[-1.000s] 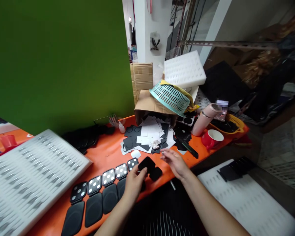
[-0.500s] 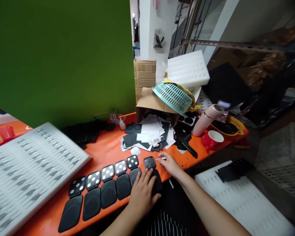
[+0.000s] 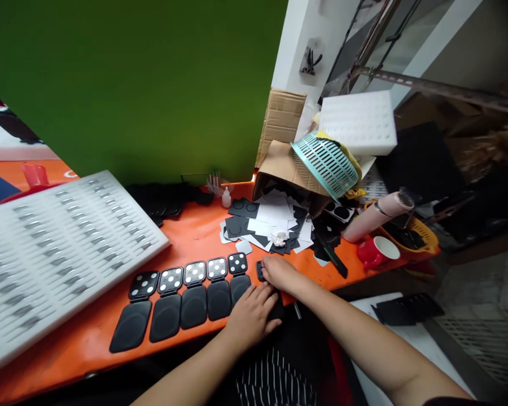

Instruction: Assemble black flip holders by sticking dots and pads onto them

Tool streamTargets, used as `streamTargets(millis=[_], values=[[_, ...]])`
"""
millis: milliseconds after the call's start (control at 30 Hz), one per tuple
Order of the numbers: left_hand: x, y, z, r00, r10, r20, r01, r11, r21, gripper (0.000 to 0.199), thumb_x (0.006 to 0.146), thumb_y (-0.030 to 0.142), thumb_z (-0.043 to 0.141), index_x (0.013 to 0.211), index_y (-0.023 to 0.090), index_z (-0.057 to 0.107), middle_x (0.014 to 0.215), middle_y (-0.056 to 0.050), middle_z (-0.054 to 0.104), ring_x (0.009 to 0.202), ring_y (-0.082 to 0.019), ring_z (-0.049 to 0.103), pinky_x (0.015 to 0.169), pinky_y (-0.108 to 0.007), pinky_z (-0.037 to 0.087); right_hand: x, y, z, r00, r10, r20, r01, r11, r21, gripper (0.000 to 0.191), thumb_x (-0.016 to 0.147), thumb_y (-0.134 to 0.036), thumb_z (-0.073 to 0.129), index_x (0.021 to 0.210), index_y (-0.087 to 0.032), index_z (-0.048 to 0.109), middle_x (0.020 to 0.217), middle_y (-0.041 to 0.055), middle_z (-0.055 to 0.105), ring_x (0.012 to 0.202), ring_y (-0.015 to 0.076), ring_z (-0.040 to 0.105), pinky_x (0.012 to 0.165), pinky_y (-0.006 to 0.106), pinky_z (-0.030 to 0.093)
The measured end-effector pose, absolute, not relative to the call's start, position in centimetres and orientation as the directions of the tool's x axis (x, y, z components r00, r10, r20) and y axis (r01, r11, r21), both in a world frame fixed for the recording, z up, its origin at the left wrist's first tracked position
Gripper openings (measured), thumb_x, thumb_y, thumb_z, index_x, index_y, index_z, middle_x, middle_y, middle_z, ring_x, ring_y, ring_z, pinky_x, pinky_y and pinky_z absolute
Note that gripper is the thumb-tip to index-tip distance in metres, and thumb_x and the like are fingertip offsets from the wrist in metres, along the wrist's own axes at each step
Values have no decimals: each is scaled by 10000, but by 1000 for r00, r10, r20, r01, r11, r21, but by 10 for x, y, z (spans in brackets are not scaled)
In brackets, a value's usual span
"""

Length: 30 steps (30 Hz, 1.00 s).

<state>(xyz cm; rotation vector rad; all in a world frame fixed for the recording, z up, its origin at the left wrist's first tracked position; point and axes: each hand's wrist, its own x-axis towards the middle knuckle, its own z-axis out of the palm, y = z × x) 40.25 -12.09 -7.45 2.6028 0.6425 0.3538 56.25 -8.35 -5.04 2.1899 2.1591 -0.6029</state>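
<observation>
My left hand (image 3: 254, 309) lies flat with fingers stretched over the lower half of a black hinged case (image 3: 276, 309) at the table's front edge. My right hand (image 3: 279, 273) is closed, its fingertips at the small square upper part of that case, which it mostly covers; what it pinches is hidden. Left of my hands stands a row of several similar opened black cases (image 3: 193, 307). Their square upper parts (image 3: 195, 272) carry white dots, and their lower parts are plain black pads.
A white foam tray with slots (image 3: 152, 248) lies at the left. Behind my hands are paper and black card scraps (image 3: 275, 217), a cardboard box (image 3: 275, 169) and a turquoise basket (image 3: 325, 163). A pink flask (image 3: 370, 217) and red mug (image 3: 370, 254) stand at the right.
My right hand has moved left and down onto the case's small square part; the small white stick it held is now out of sight. My left hand stays on the case. The view has shifted left.
</observation>
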Motion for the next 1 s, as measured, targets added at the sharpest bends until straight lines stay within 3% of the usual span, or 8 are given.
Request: streamTargets(millis=[300,667,800,867,1000], values=[[405,-121,-73,851,506,138,403,-799,446,537,759,506,520,1197,207,437,1304,-82,402,1208,-248,321,1014,-393,215,562,-75,-44,-67,949,-307,966,-16,-259,152,748,-203,465,798,-148,597,758,103,640,689,190,561,562,255,286],[403,-123,-72,844,515,152,408,-799,442,534,758,517,514,1191,211,446,1282,-78,424,1196,-247,329,1011,-390,212,568,-67,-41,-149,930,-337,933,20,-359,64,640,-196,547,688,-169,580,665,22,607,621,135,501,521,219,250],[402,-123,-71,839,521,154,411,-795,447,527,761,534,499,1174,208,463,1251,-78,449,1153,-242,374,1005,-385,221,574,-70,-50,-177,906,-385,814,-85,-574,47,559,-164,584,556,-161,537,527,-21,549,535,102,470,491,199,271],[401,-124,-72,836,525,160,412,-793,449,532,762,530,501,1182,207,455,1268,-77,437,1171,-243,356,1009,-384,216,579,-72,-56,-152,910,-385,716,-167,-677,47,635,-206,524,627,-164,543,539,-25,546,515,93,473,487,193,304],[401,-123,-73,842,512,170,393,-798,457,537,759,524,511,1188,207,447,1291,-74,415,1197,-250,327,1015,-384,210,581,-79,-67,-44,933,-357,636,-250,-730,229,793,-286,314,804,-165,508,573,-21,531,479,87,461,485,203,353]])
